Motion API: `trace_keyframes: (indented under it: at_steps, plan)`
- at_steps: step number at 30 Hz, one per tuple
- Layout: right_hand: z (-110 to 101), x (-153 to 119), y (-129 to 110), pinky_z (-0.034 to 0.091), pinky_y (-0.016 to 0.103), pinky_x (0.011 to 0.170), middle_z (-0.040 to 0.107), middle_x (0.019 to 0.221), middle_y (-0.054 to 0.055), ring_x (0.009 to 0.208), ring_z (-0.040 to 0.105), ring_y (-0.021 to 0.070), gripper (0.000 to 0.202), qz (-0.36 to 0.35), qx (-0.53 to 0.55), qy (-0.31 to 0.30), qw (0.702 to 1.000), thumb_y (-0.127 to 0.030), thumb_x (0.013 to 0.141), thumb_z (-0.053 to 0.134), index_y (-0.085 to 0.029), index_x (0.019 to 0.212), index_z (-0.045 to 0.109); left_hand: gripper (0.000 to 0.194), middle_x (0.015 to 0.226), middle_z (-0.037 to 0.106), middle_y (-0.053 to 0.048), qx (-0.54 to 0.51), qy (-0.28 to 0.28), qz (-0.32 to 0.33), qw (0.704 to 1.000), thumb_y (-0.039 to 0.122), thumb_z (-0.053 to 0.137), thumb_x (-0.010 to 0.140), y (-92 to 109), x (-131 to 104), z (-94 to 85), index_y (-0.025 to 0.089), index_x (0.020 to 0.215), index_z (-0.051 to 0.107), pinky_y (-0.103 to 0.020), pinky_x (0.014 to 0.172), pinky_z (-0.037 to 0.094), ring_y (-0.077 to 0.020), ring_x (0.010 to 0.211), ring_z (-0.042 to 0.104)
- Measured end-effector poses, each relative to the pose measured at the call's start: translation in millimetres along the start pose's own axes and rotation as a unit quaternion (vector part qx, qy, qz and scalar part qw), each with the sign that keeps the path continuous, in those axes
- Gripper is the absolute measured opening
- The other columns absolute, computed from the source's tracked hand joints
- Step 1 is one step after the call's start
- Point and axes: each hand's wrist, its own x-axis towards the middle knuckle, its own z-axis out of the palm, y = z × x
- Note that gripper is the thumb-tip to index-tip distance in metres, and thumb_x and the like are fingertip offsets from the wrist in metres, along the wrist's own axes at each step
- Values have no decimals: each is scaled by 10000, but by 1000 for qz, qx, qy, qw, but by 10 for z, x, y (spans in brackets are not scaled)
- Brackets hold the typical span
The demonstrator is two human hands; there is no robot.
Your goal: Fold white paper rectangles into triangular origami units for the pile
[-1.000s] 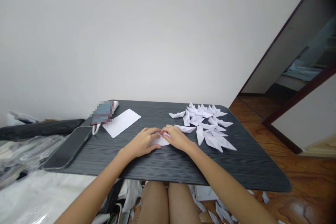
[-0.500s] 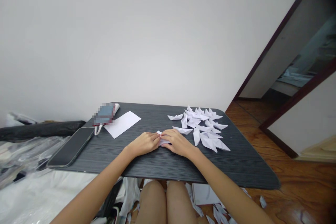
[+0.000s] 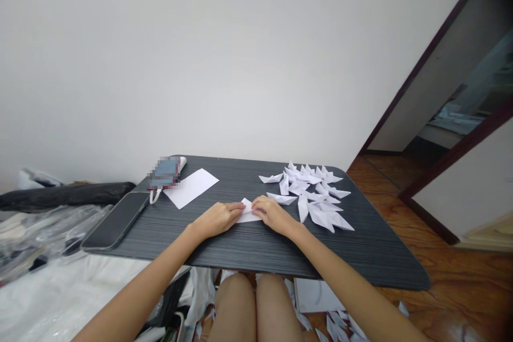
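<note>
1. Paper (image 3: 248, 217), white and partly folded, lies on the table (image 3: 224, 250) near the edge facing the person, between the two hands. Its far corner rises to a point, and its lower edge shows as a pale strip; the finer creases are too small to read.

2. The left hand (image 3: 217, 218) has its fingers closed on the paper's left side. Where its thumb sits, I cannot tell. For a clean fold, this hand would best hold firm so that the sheet does not turn.

3. The right hand (image 3: 276, 215) is bent over the paper's right side, fingertips closed on it. The two hands are near each other, with a little paper showing between them. Good practice here seems to be matching the edges first, then pressing outward from the middle; pressing too early could set a crooked crease.

4. Just beyond the right hand lies a narrow folded piece (image 3: 281, 199), and right of it a pile of pointed paper shapes (image 3: 320, 215). Keeping the right elbow and wrist low and clear of them would probably avoid a nudge.

5. Farther left, a flat sheet (image 3: 195, 187) lies beside a blurred-out object (image 3: 165, 172) with a white cable (image 3: 154, 196); a phone (image 3: 117, 222) rests at the table's left edge.
</note>
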Motion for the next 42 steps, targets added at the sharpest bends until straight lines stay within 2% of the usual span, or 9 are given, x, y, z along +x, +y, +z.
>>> trace_keyframes:
  at_steps: [3, 7, 12, 16, 19, 23, 29, 38, 42]
  plan:
    - [-34, 19, 37, 397, 273, 708, 576, 771, 50, 746, 516, 143, 119, 39, 10, -1, 999, -168, 778, 488, -140, 705, 578, 260, 945, 586, -65, -80, 25, -61, 995, 242, 352, 846, 5, -14, -14, 148, 828, 595, -261, 787, 413, -138, 871, 539]
    - [-47, 73, 81, 378, 253, 667, 555, 751, 41, 706, 499, 132, 74, 105, -7, -30, 994, -165, 751, 513, -132, 699, 555, 246, 725, 574, -49, -116, 53, -199, 972, 308, 453, 781, -18, 23, 20, 132, 664, 579, -270, 664, 400, -148, 708, 508]
    - [-40, 161, 43, 355, 259, 728, 524, 803, 55, 791, 481, 149, 42, 153, -79, -74, 982, -157, 730, 532, -120, 751, 531, 223, 672, 544, -39, -67, 5, -290, 955, 329, 477, 739, -51, 90, 86, 142, 626, 522, -283, 643, 356, -168, 691, 473]
    - [-37, 187, -109, 353, 271, 714, 492, 893, 69, 822, 462, 165, 162, 147, -163, -80, 972, -107, 729, 519, -137, 886, 495, 174, 766, 529, -47, 3, -15, -327, 945, 326, 484, 730, 2, 103, 95, 155, 719, 511, -321, 674, 333, -202, 778, 456]
    - [11, 161, -246, 351, 308, 703, 480, 942, 91, 863, 435, 205, 168, 103, -262, -46, 958, -76, 762, 448, -157, 900, 500, 143, 858, 500, -53, 42, 0, -322, 946, 292, 453, 759, 91, 102, 96, 177, 833, 496, -338, 677, 328, -217, 837, 427]
    - [139, 54, -368, 371, 307, 707, 516, 875, 91, 832, 439, 203, 180, 37, -293, -71, 953, -84, 806, 379, -132, 905, 521, 192, 900, 479, -60, 72, -7, -220, 973, 102, 323, 804, 214, 106, 130, 168, 839, 500, -322, 688, 338, -195, 846, 415]
    - [249, -107, -473, 392, 331, 707, 515, 932, 140, 865, 423, 236, 270, 59, -309, -60, 947, -71, 776, 399, -72, 1020, 513, 196, 892, 486, -97, 110, -49, -113, 986, 79, 344, 798, 351, 53, 146, 103, 879, 520, -320, 754, 366, -199, 822, 421]
    - [112, -260, -511, 381, 318, 770, 495, 993, 161, 915, 424, 226, 407, 144, -266, -37, 952, 8, 681, 404, -32, 1077, 487, 286, 795, 510, -100, 70, -23, -208, 975, 135, 334, 817, 298, -31, 22, 108, 676, 582, -303, 751, 386, -182, 776, 476]
    - [59, -226, -451, 368, 308, 779, 514, 957, 146, 908, 444, 217, 270, 157, -259, -38, 952, -45, 745, 385, -66, 946, 565, 181, 766, 507, -68, 34, -16, -271, 962, 224, 447, 780, 174, 50, -1, 130, 693, 574, -295, 685, 394, -173, 716, 495]
